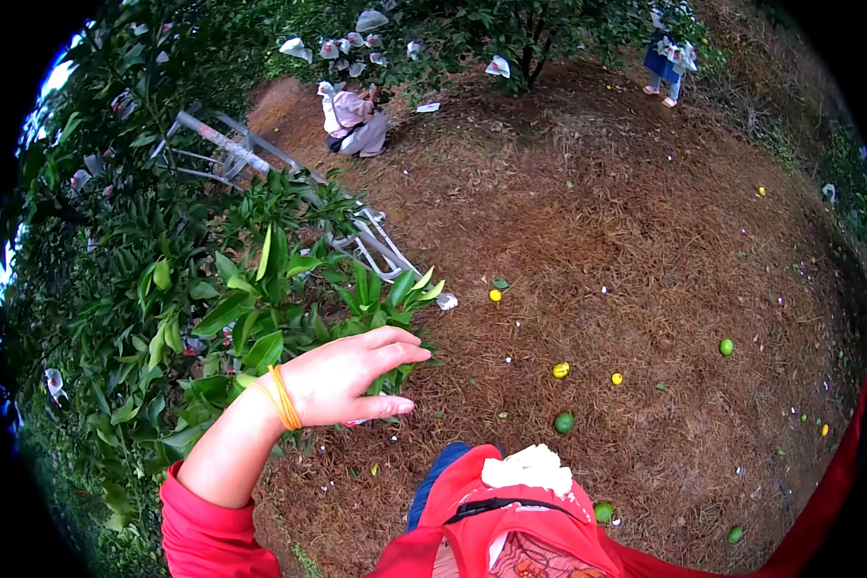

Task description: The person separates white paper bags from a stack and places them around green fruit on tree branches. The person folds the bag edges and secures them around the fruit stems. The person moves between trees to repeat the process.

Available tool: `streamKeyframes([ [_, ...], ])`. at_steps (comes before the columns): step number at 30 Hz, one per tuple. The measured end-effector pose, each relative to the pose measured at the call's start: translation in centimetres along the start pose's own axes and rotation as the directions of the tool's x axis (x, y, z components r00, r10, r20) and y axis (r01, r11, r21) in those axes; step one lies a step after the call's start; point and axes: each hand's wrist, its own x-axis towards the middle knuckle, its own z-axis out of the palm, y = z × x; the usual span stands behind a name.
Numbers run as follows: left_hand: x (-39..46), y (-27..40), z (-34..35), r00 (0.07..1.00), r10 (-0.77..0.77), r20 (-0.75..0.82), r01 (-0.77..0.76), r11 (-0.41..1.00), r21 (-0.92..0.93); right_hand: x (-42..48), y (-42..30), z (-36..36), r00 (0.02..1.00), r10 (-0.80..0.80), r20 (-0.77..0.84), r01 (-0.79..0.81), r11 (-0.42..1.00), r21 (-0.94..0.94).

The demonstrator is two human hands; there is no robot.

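My left hand (pixel 357 376) reaches out over the leafy branch of a fruit tree (pixel 260 318), with thumb and fingers apart and nothing in it. Orange rubber bands (pixel 283 397) circle its wrist. Whether the fingertips touch the leaves, I cannot tell. My right hand is out of view; only a red sleeve (pixel 827 491) shows at the right rim. At my waist, a wad of white material (pixel 527 468) sticks out of a red apron (pixel 469 480) with a black strap (pixel 513 503). White bags, one (pixel 54 385) at far left, hang among the leaves.
A metal ladder (pixel 220 141) slants through the branches at upper left. One person (pixel 350 119) crouches beneath bagged fruit (pixel 354 43); another (pixel 665 65) stands farther right. Yellow fruit (pixel 561 371) and green fruit (pixel 563 423) lie scattered on brown, straw-covered sloping ground (pixel 621 238).
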Motion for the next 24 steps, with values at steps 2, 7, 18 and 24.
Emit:
streamKeyframes([
  [2,2.8,-1.0,0.2,0.996,-0.017,0.090,0.020,0.999,-0.040,-1.9,3.7,1.0,0.994,0.112,0.013,-0.113,0.994,0.015],
  [7,10.8,-7.0,3.4,0.981,0.055,0.184,-0.039,0.996,-0.086,-7.5,12.0,5.6,0.923,0.379,0.069,-0.383,0.923,0.039],
  [18,20.3,-15.1,9.2,0.978,-0.045,0.203,0.094,0.966,-0.241,-16.5,27.4,19.0,0.728,0.629,0.273,-0.674,0.728,0.121],
  [24,24.8,-17.6,10.6,0.978,-0.077,0.194,0.128,0.956,-0.265,-23.5,31.4,23.8,0.505,0.740,0.444,-0.847,0.525,0.089],
])
